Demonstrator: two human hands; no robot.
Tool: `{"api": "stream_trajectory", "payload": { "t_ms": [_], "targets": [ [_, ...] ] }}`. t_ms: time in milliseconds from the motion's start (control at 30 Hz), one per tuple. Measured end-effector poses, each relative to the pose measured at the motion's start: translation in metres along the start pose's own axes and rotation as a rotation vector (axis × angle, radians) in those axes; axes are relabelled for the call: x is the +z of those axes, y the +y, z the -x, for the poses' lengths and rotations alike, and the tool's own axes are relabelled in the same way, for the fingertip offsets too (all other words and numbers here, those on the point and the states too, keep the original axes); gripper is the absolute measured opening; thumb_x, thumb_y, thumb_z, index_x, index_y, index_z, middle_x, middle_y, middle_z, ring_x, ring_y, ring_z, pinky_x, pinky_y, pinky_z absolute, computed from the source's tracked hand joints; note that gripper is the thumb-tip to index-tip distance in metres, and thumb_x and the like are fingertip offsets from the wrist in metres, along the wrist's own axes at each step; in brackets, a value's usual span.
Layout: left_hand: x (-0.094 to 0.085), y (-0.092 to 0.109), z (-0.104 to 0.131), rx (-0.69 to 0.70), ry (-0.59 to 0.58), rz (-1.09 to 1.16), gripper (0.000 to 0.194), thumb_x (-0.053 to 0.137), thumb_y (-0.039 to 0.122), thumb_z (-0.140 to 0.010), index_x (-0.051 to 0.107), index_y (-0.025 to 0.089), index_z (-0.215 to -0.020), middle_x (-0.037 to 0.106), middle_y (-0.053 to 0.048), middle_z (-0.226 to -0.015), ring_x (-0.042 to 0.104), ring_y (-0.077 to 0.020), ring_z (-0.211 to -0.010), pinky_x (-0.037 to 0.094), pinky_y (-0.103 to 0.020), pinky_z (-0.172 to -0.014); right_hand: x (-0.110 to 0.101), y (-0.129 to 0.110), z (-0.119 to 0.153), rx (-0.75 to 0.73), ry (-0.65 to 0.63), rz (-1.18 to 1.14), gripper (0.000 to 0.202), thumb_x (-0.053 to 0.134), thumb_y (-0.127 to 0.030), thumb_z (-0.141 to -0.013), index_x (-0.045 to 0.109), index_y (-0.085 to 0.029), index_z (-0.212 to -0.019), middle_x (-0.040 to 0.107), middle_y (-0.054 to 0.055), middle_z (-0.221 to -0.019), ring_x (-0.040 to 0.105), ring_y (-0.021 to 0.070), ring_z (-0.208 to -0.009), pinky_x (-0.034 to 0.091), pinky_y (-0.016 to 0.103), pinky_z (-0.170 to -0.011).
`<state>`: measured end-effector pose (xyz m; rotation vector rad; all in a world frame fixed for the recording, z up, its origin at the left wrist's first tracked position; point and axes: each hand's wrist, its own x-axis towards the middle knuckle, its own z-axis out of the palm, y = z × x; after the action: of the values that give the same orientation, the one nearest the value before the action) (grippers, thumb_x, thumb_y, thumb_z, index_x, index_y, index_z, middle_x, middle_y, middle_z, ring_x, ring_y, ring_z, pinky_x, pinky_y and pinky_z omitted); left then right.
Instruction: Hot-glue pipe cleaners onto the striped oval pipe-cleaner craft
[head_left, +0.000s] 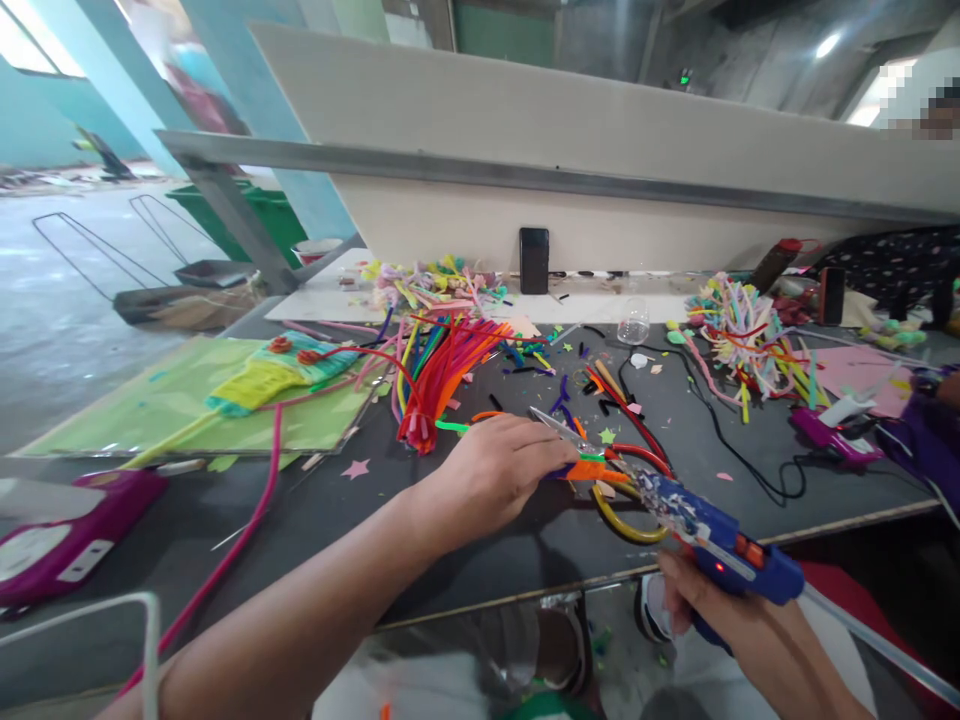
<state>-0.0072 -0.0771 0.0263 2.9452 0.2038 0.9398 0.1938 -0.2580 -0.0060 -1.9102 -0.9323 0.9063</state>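
My right hand [697,595] is closed round the handle of a blue glue gun [720,550], with a clear glue stick [877,635] running out of its back. Its nozzle, crusted with residue, points left at a flat strip of coloured pipe cleaners [592,470], mostly orange with green and purple. My left hand [491,475] pinches the strip's left end just above the table. Whether the nozzle touches the strip I cannot tell. Scissors [559,428] lie just behind my left fingers. Red pipe cleaners [641,455] and a yellow one [626,528] curve beside the strip.
Bundled red and orange pipe cleaners [435,385] lie left of centre. A green sheet [187,440] carries a yellow-and-blue fuzzy piece [281,375]. Magenta power strips [82,530] sit at both sides, with a black cable [712,430] at right. A phone [534,260] leans against the back board.
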Motion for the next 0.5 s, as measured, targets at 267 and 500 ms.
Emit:
{"api": "stream_trajectory", "payload": {
  "t_ms": [267,500],
  "targets": [
    [-0.001,0.007,0.013,0.153,-0.068,-0.126,0.025,0.045,0.014,-0.091,0.060,0.016,-0.112,0.069,-0.009,-0.098,0.063,-0.0174,-0.085,0.049,-0.032,-0.078,-0.025,-0.008,0.003,0.163,-0.321,-0.221,0.046,0.066,-0.057,-0.068,0.058,-0.018,-0.046,0.060,0.002,-0.045,0.056,0.0132,-0.039,0.040,0.024,-0.042],
    [-0.003,0.018,0.026,0.312,-0.016,-0.172,0.021,0.048,0.014,-0.091,0.065,0.012,-0.104,0.071,-0.007,-0.089,0.066,-0.0171,-0.084,0.054,-0.030,-0.076,-0.015,0.002,0.010,0.241,-0.300,-0.163,0.045,0.067,-0.057,-0.066,0.057,-0.018,-0.044,0.058,0.001,-0.041,0.053,0.0121,-0.036,0.040,0.023,-0.040]
  ]
}}
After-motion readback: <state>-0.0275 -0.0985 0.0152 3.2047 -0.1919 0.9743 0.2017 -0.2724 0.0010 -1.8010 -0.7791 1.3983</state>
